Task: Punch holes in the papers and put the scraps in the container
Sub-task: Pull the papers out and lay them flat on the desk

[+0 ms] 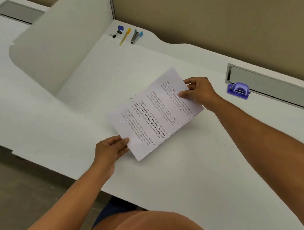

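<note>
A thin stack of printed white papers (154,114) is held just above the white desk (168,180) at its middle. My left hand (110,150) pinches the stack's near-left corner. My right hand (197,91) grips its far-right edge, thumb on top. A purple hole punch (238,90) sits on the desk to the right of the papers, beside a grey cable tray. Tiny dark specks lie on the desk along the stack's far-left edge. No scrap container is in view.
At the desk's far corner lie a blue sharpener and black binder clip (117,32), a yellow pen (125,36) and a grey-blue stapler (136,36). A white divider panel (56,49) stands on the left. A recessed grey cable tray (269,84) runs along the right wall.
</note>
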{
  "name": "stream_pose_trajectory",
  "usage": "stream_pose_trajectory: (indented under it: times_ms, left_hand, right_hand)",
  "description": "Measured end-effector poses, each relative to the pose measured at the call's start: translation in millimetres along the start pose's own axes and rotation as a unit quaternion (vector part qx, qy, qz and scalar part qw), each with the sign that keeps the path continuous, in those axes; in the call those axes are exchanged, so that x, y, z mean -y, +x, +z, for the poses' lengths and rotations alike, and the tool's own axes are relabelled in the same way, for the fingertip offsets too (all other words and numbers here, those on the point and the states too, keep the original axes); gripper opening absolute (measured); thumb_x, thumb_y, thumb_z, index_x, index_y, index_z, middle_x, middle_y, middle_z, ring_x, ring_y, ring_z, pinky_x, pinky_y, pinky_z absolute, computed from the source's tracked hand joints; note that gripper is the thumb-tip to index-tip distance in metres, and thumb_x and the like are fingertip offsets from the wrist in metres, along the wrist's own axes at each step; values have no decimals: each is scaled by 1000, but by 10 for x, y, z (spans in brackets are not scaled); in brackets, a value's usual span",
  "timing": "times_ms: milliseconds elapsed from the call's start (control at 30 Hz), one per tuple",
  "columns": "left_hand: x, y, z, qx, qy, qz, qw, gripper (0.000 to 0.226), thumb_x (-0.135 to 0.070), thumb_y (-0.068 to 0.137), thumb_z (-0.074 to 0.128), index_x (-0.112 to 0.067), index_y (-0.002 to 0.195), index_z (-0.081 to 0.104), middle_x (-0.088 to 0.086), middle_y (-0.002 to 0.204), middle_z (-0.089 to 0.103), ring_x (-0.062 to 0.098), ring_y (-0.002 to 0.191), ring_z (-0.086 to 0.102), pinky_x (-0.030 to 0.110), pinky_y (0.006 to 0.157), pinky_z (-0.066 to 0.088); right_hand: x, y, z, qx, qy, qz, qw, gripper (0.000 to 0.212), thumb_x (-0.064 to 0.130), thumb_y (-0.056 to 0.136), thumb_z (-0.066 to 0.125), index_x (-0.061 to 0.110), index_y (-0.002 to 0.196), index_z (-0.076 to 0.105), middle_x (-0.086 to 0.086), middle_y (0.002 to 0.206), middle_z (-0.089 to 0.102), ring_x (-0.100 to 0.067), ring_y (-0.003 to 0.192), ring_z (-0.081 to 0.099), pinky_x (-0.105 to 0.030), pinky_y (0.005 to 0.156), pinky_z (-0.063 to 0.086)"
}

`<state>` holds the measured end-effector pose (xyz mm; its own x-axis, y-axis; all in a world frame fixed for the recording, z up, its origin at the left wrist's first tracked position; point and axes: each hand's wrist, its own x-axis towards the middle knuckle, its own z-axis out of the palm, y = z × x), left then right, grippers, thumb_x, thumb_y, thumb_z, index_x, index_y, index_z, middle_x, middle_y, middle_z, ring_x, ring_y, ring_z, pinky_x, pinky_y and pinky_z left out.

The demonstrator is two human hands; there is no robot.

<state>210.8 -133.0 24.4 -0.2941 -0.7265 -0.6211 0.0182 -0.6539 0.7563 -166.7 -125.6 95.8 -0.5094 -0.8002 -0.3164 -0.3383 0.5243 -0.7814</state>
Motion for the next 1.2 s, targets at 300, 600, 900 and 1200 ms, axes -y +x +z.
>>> stream_pose_trajectory:
  times_ms: [300,600,900,1200]
  left_hand:
    - [-239,167,-819,-86,-52,-17,995,17,-5,92,79,1,108,78,11,109,83,27,101,81,26,80,66]
    - [-370,282,-1235,-106,-86,-61,989,10,-6,92,80,2,97,78,15,102,83,29,96,81,25,76,65]
    - [-438,344,-1301,-123,-77,-88,985,10,-5,90,83,4,93,80,15,97,83,27,89,82,25,74,66]
    - [-394,212,-1445,-135,39,-82,987,5,-11,86,87,-10,82,85,7,88,84,28,76,82,32,72,68]
  right_hand:
    - [871,665,1233,57,-100,-55,992,31,27,71,93,38,94,74,8,90,79,-13,87,75,-35,83,59]
    - [1273,1030,1982,102,-160,-85,978,39,21,73,92,22,110,78,-11,100,77,-30,95,72,-47,90,58]
    - [1288,1183,2240,117,-209,-90,967,36,18,74,90,21,108,78,-2,85,75,-19,79,66,-26,68,48]
    - [1211,1138,2310,107,-229,-92,963,36,16,79,85,18,114,76,-1,92,72,-15,79,65,-19,61,45]
